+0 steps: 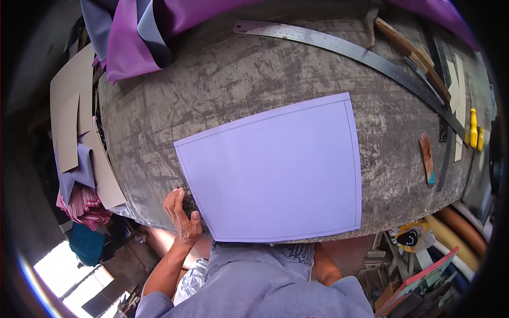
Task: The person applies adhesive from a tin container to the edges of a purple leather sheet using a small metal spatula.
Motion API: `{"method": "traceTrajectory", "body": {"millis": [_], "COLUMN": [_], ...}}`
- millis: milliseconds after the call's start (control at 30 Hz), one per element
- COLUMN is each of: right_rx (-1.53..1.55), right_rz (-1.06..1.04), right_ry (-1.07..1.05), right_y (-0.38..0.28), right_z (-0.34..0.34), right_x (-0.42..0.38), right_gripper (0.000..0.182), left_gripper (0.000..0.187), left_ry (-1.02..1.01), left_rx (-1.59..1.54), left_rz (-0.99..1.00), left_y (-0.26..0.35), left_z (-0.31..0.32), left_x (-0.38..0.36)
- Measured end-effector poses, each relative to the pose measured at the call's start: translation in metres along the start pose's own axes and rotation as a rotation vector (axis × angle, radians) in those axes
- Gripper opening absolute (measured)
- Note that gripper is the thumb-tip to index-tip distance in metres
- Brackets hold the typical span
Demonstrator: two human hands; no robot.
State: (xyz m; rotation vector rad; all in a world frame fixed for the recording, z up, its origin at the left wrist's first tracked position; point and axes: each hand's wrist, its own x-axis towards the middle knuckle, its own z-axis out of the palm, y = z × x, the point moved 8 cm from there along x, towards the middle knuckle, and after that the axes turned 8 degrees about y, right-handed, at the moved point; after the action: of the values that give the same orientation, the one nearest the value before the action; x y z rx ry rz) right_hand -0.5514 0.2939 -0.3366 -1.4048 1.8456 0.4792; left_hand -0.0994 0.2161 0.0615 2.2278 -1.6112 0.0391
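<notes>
A lavender sheet point(273, 172) with dark lines drawn along its edges lies flat on the worn worktable point(212, 85). Its near edge reaches the table edge by my body. Just left of the sheet, at the front of the table, is my left hand point(184, 218), with thumb and fingers apart and nothing in them. It looks close to the sheet but not on it. Of my right arm point(326, 267) only a part shows, down beside my body. My right hand is hidden.
A long steel ruler point(339, 49) lies across the far right of the table. Yellow-handled tools point(473, 127) and a wooden-handled piece point(426, 153) lie at right. Purple and grey material point(130, 42) hangs over the back left. Cardboard sheets point(66, 116) stand at left, rolls point(456, 230) at lower right.
</notes>
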Motion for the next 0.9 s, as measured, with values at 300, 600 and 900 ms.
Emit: {"method": "traceTrajectory", "body": {"millis": [300,600,900], "right_rx": [-0.107,-0.195,0.125], "right_rz": [-0.039,-0.111,-0.556], "right_ry": [0.009,0.004,-0.262], "right_y": [0.034,0.036,-0.088], "right_z": [-0.03,-0.107,-0.399], "right_x": [0.033,0.055,-0.131], "right_gripper": [0.03,0.028,0.025], "left_gripper": [0.056,0.058,0.065], "left_ry": [0.014,0.004,0.037], "left_rx": [0.001,-0.001,0.067], "left_rz": [-0.009,-0.043,-0.018], "left_y": [0.002,0.004,0.013], "left_z": [-0.004,-0.003,-0.004], "left_x": [0.001,0.001,-0.001]}}
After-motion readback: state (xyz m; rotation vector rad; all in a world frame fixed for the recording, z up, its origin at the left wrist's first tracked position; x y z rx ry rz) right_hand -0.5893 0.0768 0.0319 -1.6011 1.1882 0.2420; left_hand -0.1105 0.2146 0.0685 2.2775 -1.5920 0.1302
